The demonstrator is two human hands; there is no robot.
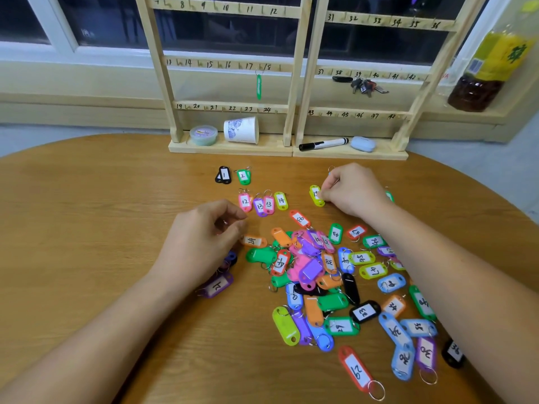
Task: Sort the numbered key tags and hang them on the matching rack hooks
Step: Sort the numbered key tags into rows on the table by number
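Near edge: red tag (357,371), label 29, ring toward the viewer. Beyond it, a loose pile of key tags (335,272) in many colours on the right half of the desk (87,228); its top is wood-grain with a rounded edge. Readable labels include 33, 38 and 47.

Left hand (204,243): fingers curled, thumb close to the fingertips, just beside an orange tag (253,241) marked 24. Cannot tell whether it pinches anything. A purple tag (217,285) lies partly under that wrist.

Right hand (354,189): fingers curled, tips pinching a yellow-green tag (316,195) lying on the desk. Its label starts with 1, the rest is covered.

Row between the hands: pink 12 (245,202), purple 13 (259,206), pink 13 (269,204), yellow 14 (281,200). Farther off, black 1 (224,174) beside green 2 (243,176).

Far edge: wooden rack (291,68), rails hand-numbered 7–24 on the left and 31–48 on the right. 1 hanging green tag (258,86) sits near 17 and 18. Keys (366,86) are below 39–40. On the rack base are a paper cup (242,130) and a black marker (323,143). A dark window is behind, with a yellow-labelled bottle (490,68) at right.
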